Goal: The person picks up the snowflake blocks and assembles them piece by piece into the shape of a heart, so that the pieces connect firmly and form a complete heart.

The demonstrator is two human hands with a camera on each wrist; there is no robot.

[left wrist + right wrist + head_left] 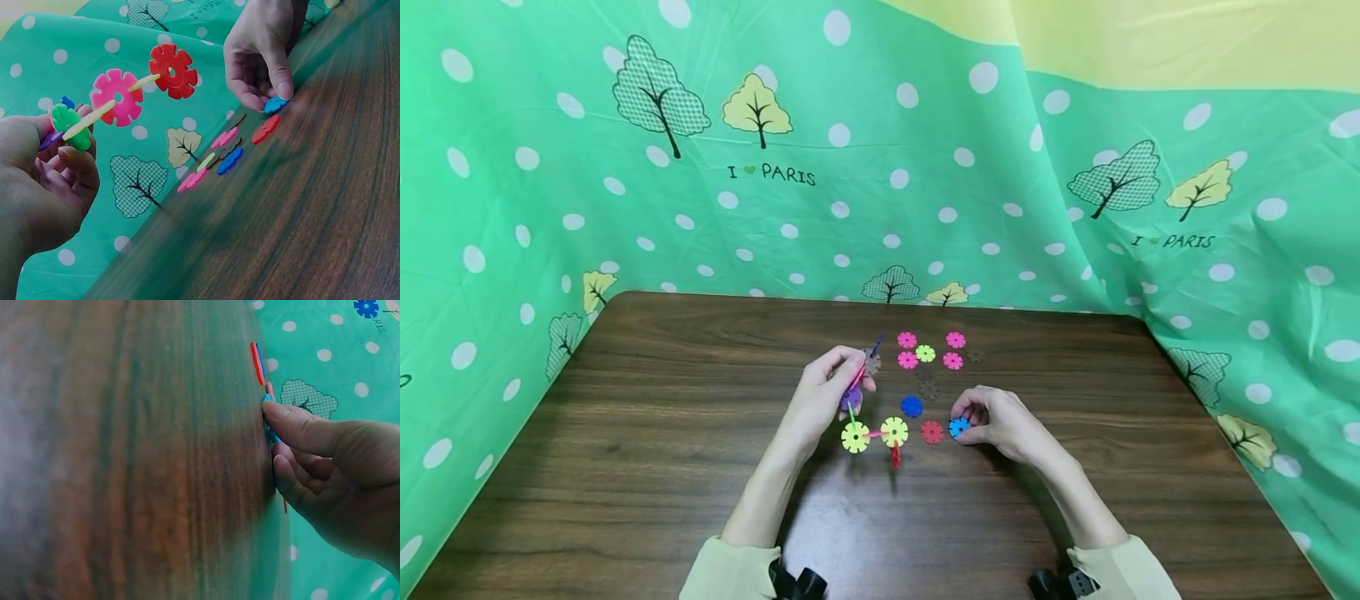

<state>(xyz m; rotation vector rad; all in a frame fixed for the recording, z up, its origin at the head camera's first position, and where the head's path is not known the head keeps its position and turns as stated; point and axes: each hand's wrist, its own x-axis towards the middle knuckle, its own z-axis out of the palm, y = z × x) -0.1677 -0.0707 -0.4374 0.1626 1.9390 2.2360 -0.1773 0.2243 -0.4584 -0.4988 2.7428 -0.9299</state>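
Note:
My left hand (pixel 826 390) holds up a chain of interlocking notched plastic discs, gripped near a purple disc (pixel 850 399). A yellow disc (pixel 855 437), a second yellow one (pixel 894 432) and a red disc (pixel 895 456) seen edge-on trail from it. In the left wrist view the chain runs out past a green disc (pixel 67 124) and a pink disc (pixel 119 99). On the table, my right hand (pixel 1006 423) pinches a light blue disc (pixel 959 427) between thumb and fingers. A loose red disc (pixel 932 432) lies just left of it.
A dark blue disc (pixel 912 406) lies between the hands. Farther back are several pink discs around a yellow-green disc (pixel 925 353), with brown discs (pixel 928 388) that blend into the wooden table (pixel 647 467). A green dotted cloth (pixel 850 200) hangs behind the table.

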